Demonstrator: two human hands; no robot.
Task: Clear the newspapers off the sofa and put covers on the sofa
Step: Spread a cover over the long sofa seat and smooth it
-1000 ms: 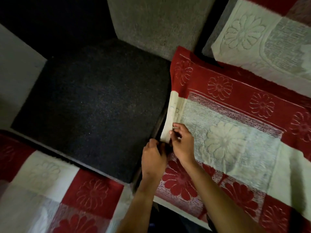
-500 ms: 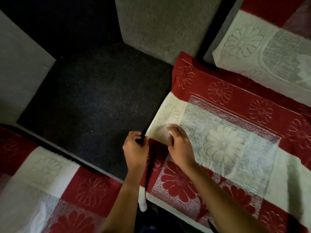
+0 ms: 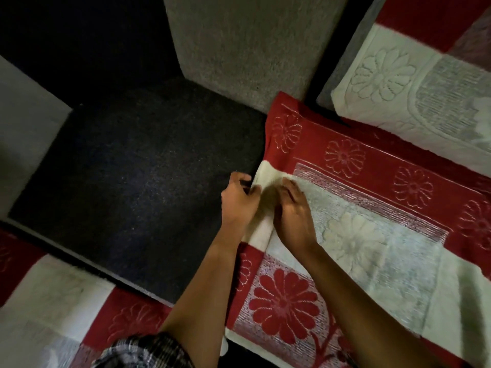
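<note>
Dark corner seat uncovered. Flowered cover spread over neighbouring seat; left hand pinching its cream edge at the gap, likely for tucking; right hand bent-fingered on top, grip unclear.

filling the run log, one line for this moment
left hand: grips cover edge | right hand: rests on cover | dark seat: uncovered

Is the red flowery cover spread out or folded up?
Spread out: the cover lies flat, whole flowers showing. The left hand grips its edge; the right hand rests on it.
</note>
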